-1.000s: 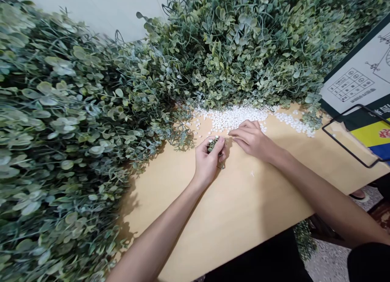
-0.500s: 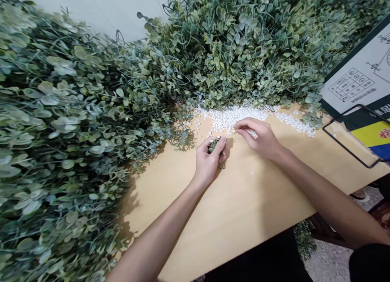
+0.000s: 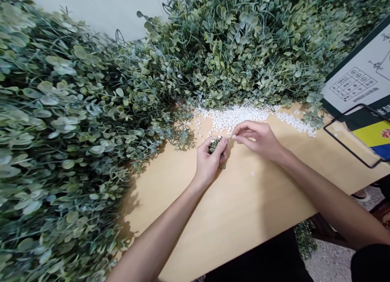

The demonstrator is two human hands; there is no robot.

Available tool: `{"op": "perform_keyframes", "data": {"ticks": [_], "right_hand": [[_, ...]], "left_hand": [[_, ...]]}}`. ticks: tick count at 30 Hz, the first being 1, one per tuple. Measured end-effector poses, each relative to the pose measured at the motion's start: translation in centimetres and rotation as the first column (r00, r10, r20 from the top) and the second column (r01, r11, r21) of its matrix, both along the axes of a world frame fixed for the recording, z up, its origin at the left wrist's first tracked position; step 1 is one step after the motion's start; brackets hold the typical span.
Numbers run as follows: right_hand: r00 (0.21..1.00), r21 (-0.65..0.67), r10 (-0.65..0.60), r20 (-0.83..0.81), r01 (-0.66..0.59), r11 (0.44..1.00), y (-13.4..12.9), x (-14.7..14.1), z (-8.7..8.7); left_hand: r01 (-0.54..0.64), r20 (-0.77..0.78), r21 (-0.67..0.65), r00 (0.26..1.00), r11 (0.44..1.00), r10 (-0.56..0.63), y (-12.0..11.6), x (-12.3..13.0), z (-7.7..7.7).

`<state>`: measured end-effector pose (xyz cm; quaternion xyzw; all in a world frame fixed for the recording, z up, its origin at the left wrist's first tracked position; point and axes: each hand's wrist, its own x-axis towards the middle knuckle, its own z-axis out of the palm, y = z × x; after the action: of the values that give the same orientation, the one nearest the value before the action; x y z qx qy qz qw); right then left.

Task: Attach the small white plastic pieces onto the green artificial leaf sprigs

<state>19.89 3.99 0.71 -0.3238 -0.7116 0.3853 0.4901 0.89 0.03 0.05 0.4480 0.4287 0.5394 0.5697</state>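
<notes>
Over the tabletop, my left hand [image 3: 209, 158] is closed round a small bunch of artificial leaves [image 3: 214, 145], with a few small white pieces showing among them. Most of the bunch is hidden by the fingers and thumb. Just to the right, my right hand [image 3: 258, 139] pinches a small white piece [image 3: 233, 136] between thumb and fingertips, close to the left thumb but apart from it. Behind both hands lies a scattered heap of small white pieces [image 3: 233, 116].
Dense artificial foliage [image 3: 79, 123] banks up along the left and back of the wooden table [image 3: 210, 225]. At the right stand a printed board [image 3: 353, 85] and a black wire frame [image 3: 350, 150]. More greenery [image 3: 304, 239] shows below the table's front edge.
My right hand has moved slightly left and down from the edge of the white heap toward the left hand, with a white piece at its fingertips. The left hand has barely moved.
</notes>
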Motion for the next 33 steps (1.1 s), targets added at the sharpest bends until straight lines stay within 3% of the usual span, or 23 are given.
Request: {"op": "perform_keyframes", "data": {"ticks": [33], "right_hand": [[0.996,-0.099,0.073,-0.044,-0.077,0.992,0.09,0.54,0.77]], "left_hand": [[0.021,-0.182,0.037,0.983,0.999,-0.014,-0.24,-0.18,-0.52]]}}
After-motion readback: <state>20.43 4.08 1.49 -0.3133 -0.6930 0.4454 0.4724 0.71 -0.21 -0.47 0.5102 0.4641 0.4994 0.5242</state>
